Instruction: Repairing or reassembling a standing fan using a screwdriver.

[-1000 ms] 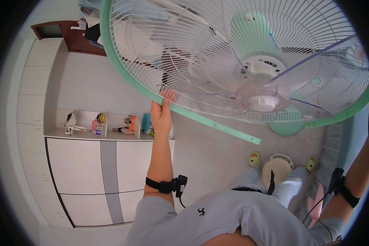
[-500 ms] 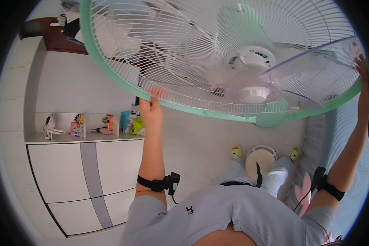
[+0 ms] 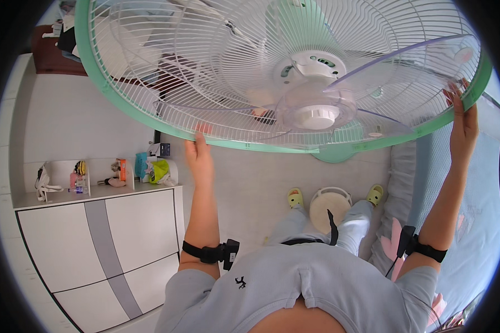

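A large fan head fills the upper part of the view, with a mint-green rim (image 3: 150,125), a white wire grille (image 3: 216,72) and see-through blades (image 3: 422,64). At its middle sits a white knob (image 3: 316,118) on a clear hub. My left hand (image 3: 200,158) grips the near edge of the rim left of centre, its thumb on my side and its other fingertips behind the wires. On the right, my right hand (image 3: 464,125) is closed round the rim, its fingers partly hidden by the grille.
Below the fan a round stool (image 3: 330,212) stands between my feet in yellow clogs (image 3: 295,197). To the left is a white cabinet (image 3: 61,238) whose shelf (image 3: 100,194) holds bags and small items. A bed with a light blue cover (image 3: 455,205) runs along the right.
The whole view has shifted, so the fan and room appear farther left. My left hand sits farther right along the rim. My right hand stays on the rim's right side.
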The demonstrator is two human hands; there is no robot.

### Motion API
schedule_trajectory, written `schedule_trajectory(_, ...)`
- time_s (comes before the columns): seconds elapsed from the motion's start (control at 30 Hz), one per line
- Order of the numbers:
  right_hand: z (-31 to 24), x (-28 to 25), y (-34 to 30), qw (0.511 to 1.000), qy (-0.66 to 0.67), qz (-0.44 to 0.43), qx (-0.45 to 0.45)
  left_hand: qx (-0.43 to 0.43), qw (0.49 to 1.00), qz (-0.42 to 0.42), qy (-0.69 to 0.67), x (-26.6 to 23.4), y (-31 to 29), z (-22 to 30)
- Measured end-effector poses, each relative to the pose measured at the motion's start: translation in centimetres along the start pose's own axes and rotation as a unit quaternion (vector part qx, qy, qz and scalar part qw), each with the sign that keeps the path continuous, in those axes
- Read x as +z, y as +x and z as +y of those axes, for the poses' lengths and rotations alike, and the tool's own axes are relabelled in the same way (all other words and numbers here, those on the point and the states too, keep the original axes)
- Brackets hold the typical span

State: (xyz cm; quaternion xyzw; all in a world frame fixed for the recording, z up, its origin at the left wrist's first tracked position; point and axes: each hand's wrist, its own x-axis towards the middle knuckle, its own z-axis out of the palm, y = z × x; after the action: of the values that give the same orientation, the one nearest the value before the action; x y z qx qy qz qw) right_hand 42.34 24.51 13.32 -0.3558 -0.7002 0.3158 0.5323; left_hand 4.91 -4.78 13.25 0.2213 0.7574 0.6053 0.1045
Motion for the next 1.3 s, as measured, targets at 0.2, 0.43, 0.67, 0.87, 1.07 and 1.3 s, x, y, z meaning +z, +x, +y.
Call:
schedule_trajectory(0.2,-0.6,-0.1,-0.2,0.999,-0.021,-0.007,0.029,-0.122,0.989,-0.075,-0.048,1.7,-1.6,-3.6)
schedule_trajectory(0.43,-0.4,0.6,-0.9,0.999,-0.004,0.012,0.041,-0.211,0.974,-0.063,-0.046,3.8,-2.6,-4.4)
schedule_trajectory(0.67,-0.2,0.5,-0.9,0.999,0.018,0.003,0.052,-0.193,0.978,-0.057,-0.050,4.3,-3.0,-4.3)
schedule_trajectory(0.87,0.6,0.8,-1.6,0.994,0.080,-0.015,0.078,-0.163,0.984,-0.048,-0.055,4.1,-2.7,-5.8)
schedule_trajectory(1.07,0.8,1.5,-2.1,0.989,0.088,-0.038,0.115,-0.186,0.981,-0.031,-0.047,4.2,-2.6,-4.7)
schedule_trajectory(1.3,1.5,1.4,-2.9,0.987,0.090,-0.034,0.129,-0.185,0.981,-0.039,-0.033,4.9,-2.8,-4.6)
